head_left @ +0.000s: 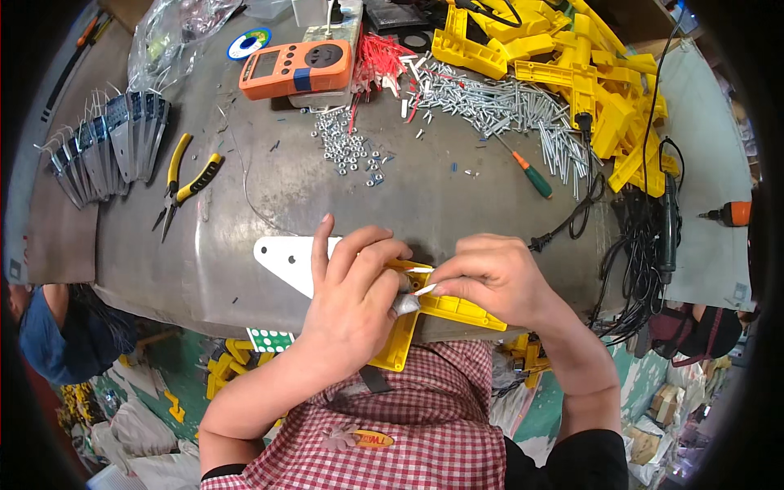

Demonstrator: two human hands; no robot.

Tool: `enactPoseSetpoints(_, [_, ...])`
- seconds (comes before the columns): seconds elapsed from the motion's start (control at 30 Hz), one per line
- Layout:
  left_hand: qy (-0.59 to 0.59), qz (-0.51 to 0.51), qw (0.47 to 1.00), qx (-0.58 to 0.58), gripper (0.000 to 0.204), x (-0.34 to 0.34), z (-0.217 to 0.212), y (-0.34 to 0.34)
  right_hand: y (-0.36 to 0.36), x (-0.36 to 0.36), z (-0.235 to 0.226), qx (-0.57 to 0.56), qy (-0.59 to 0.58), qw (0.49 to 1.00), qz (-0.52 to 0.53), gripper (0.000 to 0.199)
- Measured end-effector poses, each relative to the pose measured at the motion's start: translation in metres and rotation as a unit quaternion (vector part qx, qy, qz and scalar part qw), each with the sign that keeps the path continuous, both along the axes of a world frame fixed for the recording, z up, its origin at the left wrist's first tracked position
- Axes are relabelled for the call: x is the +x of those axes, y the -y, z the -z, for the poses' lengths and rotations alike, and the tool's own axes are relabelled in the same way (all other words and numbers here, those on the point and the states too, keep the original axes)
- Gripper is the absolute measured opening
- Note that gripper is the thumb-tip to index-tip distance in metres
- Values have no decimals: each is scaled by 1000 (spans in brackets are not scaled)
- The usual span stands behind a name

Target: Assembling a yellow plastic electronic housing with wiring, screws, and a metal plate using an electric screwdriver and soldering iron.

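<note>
At the near table edge lies a yellow plastic housing (pixel 463 311), with a second arm of it angled down toward my lap. My left hand (pixel 353 298) holds it from the left, index finger raised and the other fingers curled over it. Beside that thumb shows a grey cylindrical part (pixel 406 305), partly hidden. My right hand (pixel 495 280) pinches a thin white sleeve-like piece (pixel 425 290) just above the housing; another short white piece (pixel 420 269) lies close by. Under my left fingers sticks out a white flat plate with holes (pixel 282 257).
Yellow-handled pliers (pixel 184 184) lie left, near a row of metal blades with wires (pixel 122 139). Farther back are an orange multimeter (pixel 298 68), nuts (pixel 341 140), screws (pixel 498 102) and yellow housings (pixel 572 65). A green screwdriver (pixel 532 175) and black cables (pixel 633 261) lie right.
</note>
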State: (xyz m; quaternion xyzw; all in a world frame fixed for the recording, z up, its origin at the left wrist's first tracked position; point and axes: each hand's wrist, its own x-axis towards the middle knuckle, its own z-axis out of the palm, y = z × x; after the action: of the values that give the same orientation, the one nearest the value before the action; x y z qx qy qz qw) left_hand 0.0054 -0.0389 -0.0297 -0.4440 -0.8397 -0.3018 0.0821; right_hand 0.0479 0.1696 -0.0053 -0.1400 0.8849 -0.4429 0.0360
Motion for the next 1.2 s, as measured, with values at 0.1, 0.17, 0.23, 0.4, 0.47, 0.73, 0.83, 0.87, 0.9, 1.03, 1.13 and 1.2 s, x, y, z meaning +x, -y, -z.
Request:
enactPoseSetpoints(0.1, [-10,-1,1000,3,28,2,-3,-1,4,0,4,12,-41,999,7,15])
enactPoseSetpoints(0.17, [-10,-22,999,-29,31,11,-10,0,3,1,3,19,-64,998,20,16])
enactPoseSetpoints(0.23, [-54,-24,998,-22,30,13,4,8,-1,0,1,70,-72,995,-18,17])
enactPoseSetpoints(0.4, [-149,-36,988,-38,19,18,7,16,16,-1,30,95,-152,974,135,18])
enactPoseSetpoints(0.47, [-166,-42,982,-78,17,16,1,15,20,-3,31,110,-141,973,143,22])
enactPoseSetpoints(0.73, [-207,-27,976,53,20,8,26,18,16,-5,10,111,-220,967,66,19])
enactPoseSetpoints(0.83, [-215,-11,974,66,20,4,26,17,10,0,16,84,-220,972,26,17])
enactPoseSetpoints(0.87, [-216,-7,974,64,20,3,25,16,7,-1,25,122,-200,968,95,16])
enactPoseSetpoints(0.9, [-207,-2,977,49,18,2,22,14,5,-2,30,159,-178,957,164,16])
enactPoseSetpoints(1.03, [-206,-12,978,-26,13,4,12,8,10,-1,28,169,-178,952,185,14])
enactPoseSetpoints(1.13, [-194,-8,978,-72,11,6,5,8,13,-5,30,172,-171,953,180,16])
enactPoseSetpoints(1.2, [-191,3,977,-96,11,3,4,6,12,-8,33,163,-155,959,175,18])
